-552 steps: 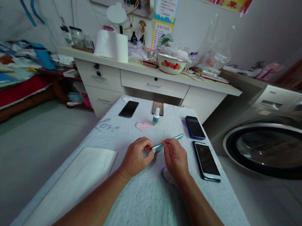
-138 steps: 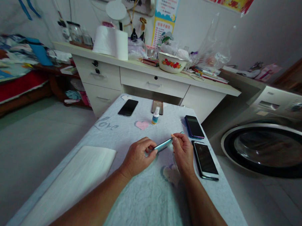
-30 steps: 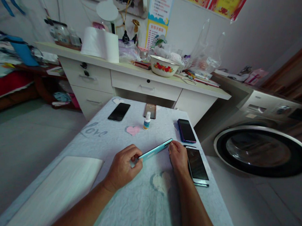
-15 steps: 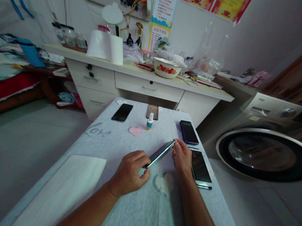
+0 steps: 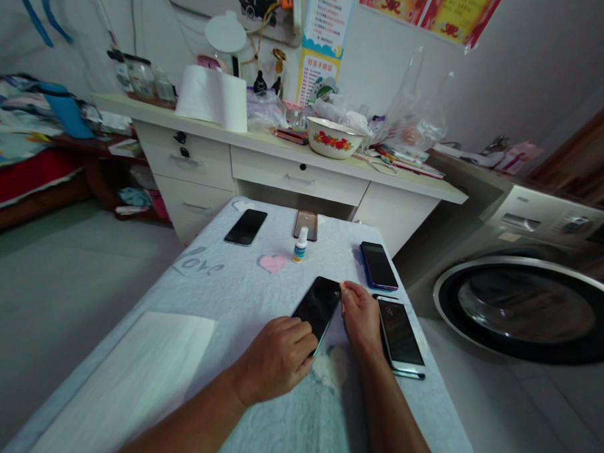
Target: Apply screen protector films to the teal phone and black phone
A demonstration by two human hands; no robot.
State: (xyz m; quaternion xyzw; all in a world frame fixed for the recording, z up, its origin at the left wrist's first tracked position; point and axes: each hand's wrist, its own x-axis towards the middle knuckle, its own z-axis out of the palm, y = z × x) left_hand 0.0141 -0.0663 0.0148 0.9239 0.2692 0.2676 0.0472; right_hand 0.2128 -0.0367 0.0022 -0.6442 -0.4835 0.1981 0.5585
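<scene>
Black phone (image 5: 320,303) is held, left hand (image 5: 280,356) curled over its near end, right hand (image 5: 361,316) pinching its far corner.

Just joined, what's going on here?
A person is handling a phone over the table, screen up. The left hand holds its near end; the right hand has its fingertips at the far right corner. A small bottle stands upright beyond it. A black phone lies far left, a purple phone and a white phone at right.
</scene>
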